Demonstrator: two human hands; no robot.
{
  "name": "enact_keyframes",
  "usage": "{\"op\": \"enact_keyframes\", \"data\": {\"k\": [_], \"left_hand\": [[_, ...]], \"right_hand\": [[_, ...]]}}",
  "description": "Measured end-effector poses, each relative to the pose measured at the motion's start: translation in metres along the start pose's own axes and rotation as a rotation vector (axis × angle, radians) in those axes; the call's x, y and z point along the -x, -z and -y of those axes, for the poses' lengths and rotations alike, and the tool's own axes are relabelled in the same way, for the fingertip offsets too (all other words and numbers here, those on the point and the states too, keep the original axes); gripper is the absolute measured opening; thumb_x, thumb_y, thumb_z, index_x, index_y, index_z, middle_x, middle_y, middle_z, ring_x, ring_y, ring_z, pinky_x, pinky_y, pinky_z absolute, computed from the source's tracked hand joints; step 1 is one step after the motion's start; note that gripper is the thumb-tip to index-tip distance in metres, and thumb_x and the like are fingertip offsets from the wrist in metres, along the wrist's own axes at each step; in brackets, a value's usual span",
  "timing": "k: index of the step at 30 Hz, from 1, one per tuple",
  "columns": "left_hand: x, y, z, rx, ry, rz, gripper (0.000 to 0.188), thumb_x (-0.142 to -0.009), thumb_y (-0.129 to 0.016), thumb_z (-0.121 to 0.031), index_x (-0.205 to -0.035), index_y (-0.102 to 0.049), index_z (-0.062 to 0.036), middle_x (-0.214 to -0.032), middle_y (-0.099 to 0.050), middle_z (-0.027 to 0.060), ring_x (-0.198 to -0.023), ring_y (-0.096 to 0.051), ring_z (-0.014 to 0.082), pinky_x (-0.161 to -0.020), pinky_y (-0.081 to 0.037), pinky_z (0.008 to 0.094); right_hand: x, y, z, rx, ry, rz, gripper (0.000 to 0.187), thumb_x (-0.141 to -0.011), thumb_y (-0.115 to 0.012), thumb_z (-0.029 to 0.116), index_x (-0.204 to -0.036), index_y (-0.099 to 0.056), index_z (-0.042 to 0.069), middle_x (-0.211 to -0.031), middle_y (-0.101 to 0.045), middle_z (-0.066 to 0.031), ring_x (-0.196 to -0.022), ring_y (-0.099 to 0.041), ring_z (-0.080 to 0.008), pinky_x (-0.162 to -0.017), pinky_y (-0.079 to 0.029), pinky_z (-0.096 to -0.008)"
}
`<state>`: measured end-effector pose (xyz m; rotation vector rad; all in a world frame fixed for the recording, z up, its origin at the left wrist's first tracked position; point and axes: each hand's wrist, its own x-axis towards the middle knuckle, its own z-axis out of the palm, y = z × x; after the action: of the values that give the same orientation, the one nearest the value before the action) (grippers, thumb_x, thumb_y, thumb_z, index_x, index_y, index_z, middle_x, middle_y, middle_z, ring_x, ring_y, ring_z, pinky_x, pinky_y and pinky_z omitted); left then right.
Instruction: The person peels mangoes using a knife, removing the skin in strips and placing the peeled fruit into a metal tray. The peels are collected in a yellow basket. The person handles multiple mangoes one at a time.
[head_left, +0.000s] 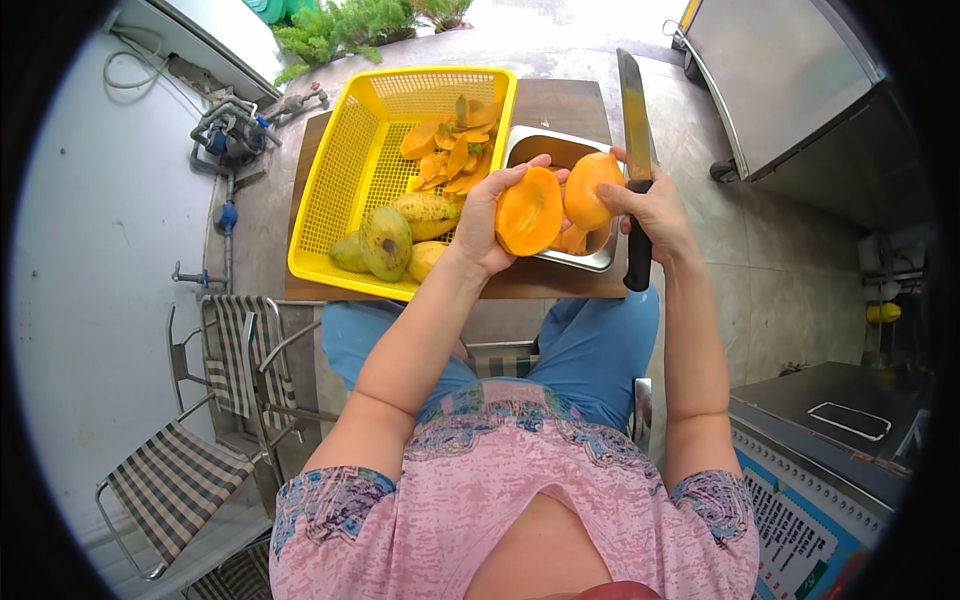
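Note:
My left hand [483,225] is closed round a peeled orange mango half [530,212], its cut face with a shallow hollow turned up. Beside it, a second peeled mango piece [593,190] is pinched by the thumb and fingers of my right hand [655,212]. That same hand also keeps a long knife [637,120] by its black handle, blade pointing away from me. Both pieces are above a steel tray [600,262] that has orange fruit in it. Left of my hands, a yellow basket [335,205] contains unpeeled mangoes [385,243] and a heap of peels [462,150].
Basket and tray rest on a low wooden table [570,100] before my knees. Folding chairs [180,480] with checked seats stand to the left, near wall pipes [230,140]. At right are a wheeled steel cabinet [775,70] and a dark counter [830,400].

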<state>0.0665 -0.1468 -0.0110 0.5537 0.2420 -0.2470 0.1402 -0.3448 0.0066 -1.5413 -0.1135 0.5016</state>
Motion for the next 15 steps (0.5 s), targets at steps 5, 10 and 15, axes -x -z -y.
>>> {"op": "enact_keyframes", "data": {"k": [5,10,15], "left_hand": [[0.0,-0.007,0.003,-0.021,0.004,0.066,0.05,-0.09,-0.048,-0.027,-0.135,-0.038,-0.0074,-0.128,-0.048,0.0131,-0.114,-0.052,0.0279,-0.09,-0.048,0.0532],[0.007,-0.001,0.003,0.117,-0.035,0.138,0.051,-0.09,-0.047,-0.029,-0.137,-0.037,-0.0135,-0.13,-0.046,0.0104,-0.116,-0.05,0.0274,-0.089,-0.048,0.0525],[0.01,0.003,-0.001,0.231,-0.039,0.253,0.052,-0.09,-0.044,-0.031,-0.139,-0.036,-0.0161,-0.136,-0.043,0.0093,-0.123,-0.045,0.0271,-0.092,-0.045,0.0543]], "right_hand": [[-0.003,-0.015,0.02,0.453,0.29,-0.054,0.055,-0.071,-0.075,0.016,-0.119,-0.053,0.0,-0.082,-0.065,-0.0104,-0.064,-0.062,-0.0173,-0.056,-0.05,-0.0277],[0.025,-0.053,0.061,0.853,0.431,-0.085,0.054,-0.075,-0.069,0.013,-0.125,-0.051,0.001,-0.101,-0.065,-0.0201,-0.08,-0.065,-0.0241,-0.072,-0.051,-0.0332],[0.036,-0.066,0.076,0.873,0.485,-0.046,0.046,-0.077,-0.065,0.012,-0.12,-0.051,0.001,-0.074,-0.065,-0.0195,-0.072,-0.065,-0.0355,-0.067,-0.05,-0.0429]]}}
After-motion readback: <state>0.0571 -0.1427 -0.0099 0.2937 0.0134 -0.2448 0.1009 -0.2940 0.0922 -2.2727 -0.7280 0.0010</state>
